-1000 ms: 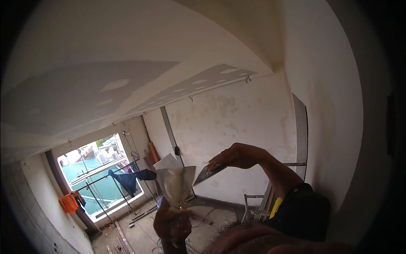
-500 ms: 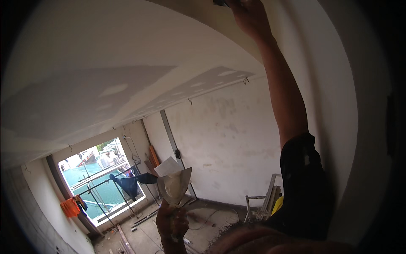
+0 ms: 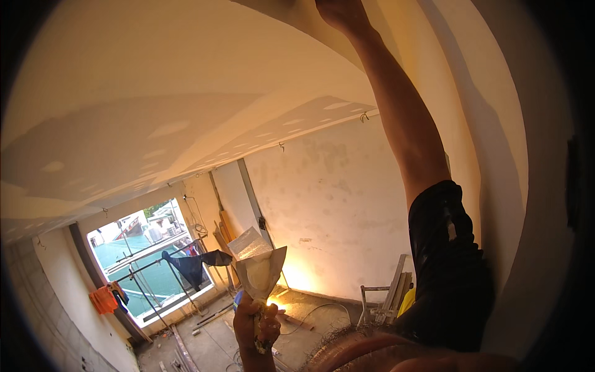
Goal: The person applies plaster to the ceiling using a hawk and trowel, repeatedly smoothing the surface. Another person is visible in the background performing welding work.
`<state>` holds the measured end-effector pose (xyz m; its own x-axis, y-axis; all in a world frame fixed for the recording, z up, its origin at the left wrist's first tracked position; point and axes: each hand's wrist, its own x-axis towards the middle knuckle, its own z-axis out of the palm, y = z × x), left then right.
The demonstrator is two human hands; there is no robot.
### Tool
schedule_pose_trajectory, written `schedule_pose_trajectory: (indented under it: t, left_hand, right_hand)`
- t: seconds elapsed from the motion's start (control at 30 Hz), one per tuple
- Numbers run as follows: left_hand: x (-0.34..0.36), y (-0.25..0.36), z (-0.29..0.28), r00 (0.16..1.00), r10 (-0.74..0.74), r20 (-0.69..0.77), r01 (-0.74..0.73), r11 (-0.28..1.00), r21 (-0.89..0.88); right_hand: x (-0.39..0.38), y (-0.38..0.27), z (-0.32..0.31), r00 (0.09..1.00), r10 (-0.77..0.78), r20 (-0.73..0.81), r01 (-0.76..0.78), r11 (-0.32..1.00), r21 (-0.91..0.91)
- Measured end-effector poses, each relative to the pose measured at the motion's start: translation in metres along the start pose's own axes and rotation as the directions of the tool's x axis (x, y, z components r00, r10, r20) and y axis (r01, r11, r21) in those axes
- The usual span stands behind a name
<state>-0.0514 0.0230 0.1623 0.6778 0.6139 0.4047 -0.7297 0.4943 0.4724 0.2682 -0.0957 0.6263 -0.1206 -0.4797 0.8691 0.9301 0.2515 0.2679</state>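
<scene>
My left hand (image 3: 257, 325), low in the middle of the view, is closed around the handle of a broad putty knife (image 3: 260, 273). Its flared blade points up and carries pale filler. Behind that blade a second flat, pale rectangular piece (image 3: 249, 243) sticks up; whether it is joined to the knife I cannot tell. My right arm stretches up to the ceiling, its dark sleeve at the elbow. The right hand (image 3: 343, 11) sits against the ceiling's edge, partly cut off by the top of the picture. Its fingers look closed, but what they hold is out of sight.
Overhead spreads a plasterboard ceiling (image 3: 167, 56) with filler patches. A window (image 3: 145, 260) stands far left, crossed by a metal rail with an orange cloth (image 3: 103, 300) and dark clothing (image 3: 186, 268). Boards (image 3: 396, 291) lean at the right wall. A bright lamp glows (image 3: 276, 304) on the floor.
Warm light now fills the room from the lamp near the floor. My right hand has shifted up and left, taking its dark tool out of the picture. The left hand has moved slightly right.
</scene>
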Motion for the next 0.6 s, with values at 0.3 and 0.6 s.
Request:
schedule_pose_trajectory:
  t: [0.3, 0.6]
  left_hand:
    - [0.005, -0.002, -0.01, 0.999, 0.028, -0.023, -0.025, 0.996, 0.09]
    - [0.003, -0.003, -0.01, 0.999, -0.047, 0.019, 0.047, 0.999, -0.026]
  right_hand:
    - [0.002, 0.006, 0.009, 0.985, -0.168, -0.046, 0.169, 0.986, 0.017]
    - [0.002, 0.003, 0.009, 0.985, -0.168, -0.035, 0.168, 0.986, -0.002]
